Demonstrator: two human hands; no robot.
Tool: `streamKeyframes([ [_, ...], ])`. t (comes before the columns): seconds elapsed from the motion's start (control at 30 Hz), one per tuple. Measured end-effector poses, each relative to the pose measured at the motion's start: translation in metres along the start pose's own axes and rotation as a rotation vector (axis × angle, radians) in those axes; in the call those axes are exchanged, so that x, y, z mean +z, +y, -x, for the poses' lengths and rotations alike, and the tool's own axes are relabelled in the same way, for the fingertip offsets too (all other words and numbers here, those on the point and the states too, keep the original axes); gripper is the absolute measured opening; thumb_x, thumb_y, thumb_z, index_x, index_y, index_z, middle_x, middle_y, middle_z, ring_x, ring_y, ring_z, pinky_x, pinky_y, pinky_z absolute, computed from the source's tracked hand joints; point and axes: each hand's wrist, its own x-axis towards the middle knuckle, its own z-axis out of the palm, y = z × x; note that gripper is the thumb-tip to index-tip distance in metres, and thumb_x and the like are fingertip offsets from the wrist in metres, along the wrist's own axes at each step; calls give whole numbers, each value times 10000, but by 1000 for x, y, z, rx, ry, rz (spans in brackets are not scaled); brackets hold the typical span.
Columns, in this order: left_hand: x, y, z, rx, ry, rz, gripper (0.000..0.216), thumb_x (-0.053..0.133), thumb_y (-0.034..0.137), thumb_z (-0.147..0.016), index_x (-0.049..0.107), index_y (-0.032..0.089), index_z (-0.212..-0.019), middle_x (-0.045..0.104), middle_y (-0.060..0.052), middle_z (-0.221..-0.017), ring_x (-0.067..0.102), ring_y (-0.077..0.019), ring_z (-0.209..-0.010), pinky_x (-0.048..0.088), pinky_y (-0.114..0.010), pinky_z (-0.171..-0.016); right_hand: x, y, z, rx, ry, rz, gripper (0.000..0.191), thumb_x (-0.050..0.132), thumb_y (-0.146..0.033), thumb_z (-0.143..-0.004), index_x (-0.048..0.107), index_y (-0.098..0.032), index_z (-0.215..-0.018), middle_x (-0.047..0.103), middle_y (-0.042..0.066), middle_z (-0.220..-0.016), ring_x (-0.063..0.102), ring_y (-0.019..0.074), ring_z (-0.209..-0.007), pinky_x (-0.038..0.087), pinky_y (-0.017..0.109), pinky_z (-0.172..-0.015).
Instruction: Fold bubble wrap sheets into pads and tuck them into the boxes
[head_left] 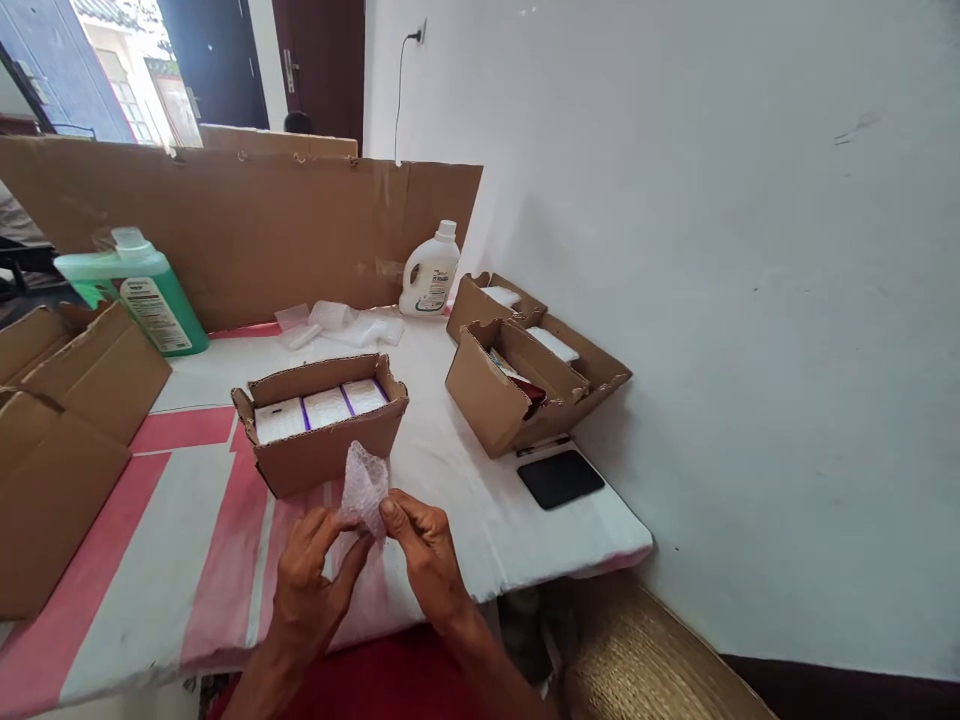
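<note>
A small piece of translucent bubble wrap (365, 482), seemingly a pouch, is pinched between my two hands above the table's front edge. My left hand (315, 560) grips its lower left side with thumb and fingers. On the lower right side, my right hand (427, 550) closes thumb against fingers. Whether anything lies inside the wrap I cannot tell. Just beyond stands an open cardboard box (330, 455), holding white packets (326, 408) separated by purple strips.
Loose clear wrapping (349, 325) lies at the back, between a green bottle (161, 305) and a white jug (431, 275). Divided cardboard boxes (495, 400) stand right, near a black phone (561, 478). More cardboard (67, 460) fills the left. A cardboard panel (285, 230) closes off the rear.
</note>
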Motion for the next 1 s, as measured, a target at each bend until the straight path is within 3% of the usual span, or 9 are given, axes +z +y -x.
streamKeyframes([
  [0.1,-8,-9,3,-150,-83,128,135,635,313,-896,704,216,-831,725,-11,-782,683,-155,-730,541,-253,-686,-3,11,-3,36,14,0,460,515,-505,-998,455,-200,-660,339,-29,-685,312,129,-658,286,270,-610],
  [0.33,-45,-21,-1,-764,-134,498,390,730,563,-758,700,179,-817,666,-8,-736,599,-144,-673,480,-226,-607,-9,24,-6,103,101,-102,498,578,-560,-947,503,-195,-616,377,-38,-606,323,117,-586,317,249,-559],
  [0.47,-48,-39,1,-961,-190,610,504,854,575,-582,702,157,-820,615,25,-658,509,-106,-563,415,-206,-522,-21,37,-17,200,97,-142,500,601,-613,-892,495,-201,-630,393,-46,-591,328,110,-561,306,235,-526],
  [0.57,-42,-55,11,-999,-181,503,562,796,626,-643,709,153,-934,692,-16,-774,593,-145,-629,470,-238,-573,-32,55,-30,225,50,-11,532,645,-590,-841,385,-211,-573,305,-70,-575,254,90,-564,229,230,-524],
  [0.67,-42,-65,21,-889,-4,267,556,655,639,-791,679,162,-1075,735,-74,-964,689,-204,-796,548,-311,-734,-41,71,-36,244,117,69,521,640,-563,-830,343,-225,-566,271,-78,-562,233,90,-560,193,236,-513],
  [0.77,-43,-60,27,-593,164,-48,411,561,521,-909,655,182,-1121,713,-91,-1063,698,-209,-896,548,-357,-858,-39,78,-24,232,245,56,463,572,-572,-872,420,-222,-610,380,-60,-581,328,109,-568,279,234,-515],
  [0.83,-34,-48,30,-303,89,-164,293,550,393,-949,650,196,-1141,701,-84,-1082,686,-195,-955,541,-347,-903,-32,78,-7,220,375,-42,412,569,-571,-882,512,-215,-682,502,-30,-638,445,136,-610,375,245,-553],
  [0.9,-16,-37,33,-55,-89,-170,276,537,295,-966,632,207,-1211,696,-83,-1124,674,-190,-1038,540,-336,-938,-23,79,14,226,495,-202,335,620,-541,-866,581,-217,-791,613,6,-755,556,166,-691,451,262,-602],
  [1.0,18,-34,43,107,-269,-237,381,512,292,-982,571,190,-1344,662,-126,-1282,637,-235,-1173,546,-386,-969,-18,80,50,306,549,-356,320,696,-518,-821,615,-236,-948,689,55,-995,654,199,-809,521,292,-641],
])
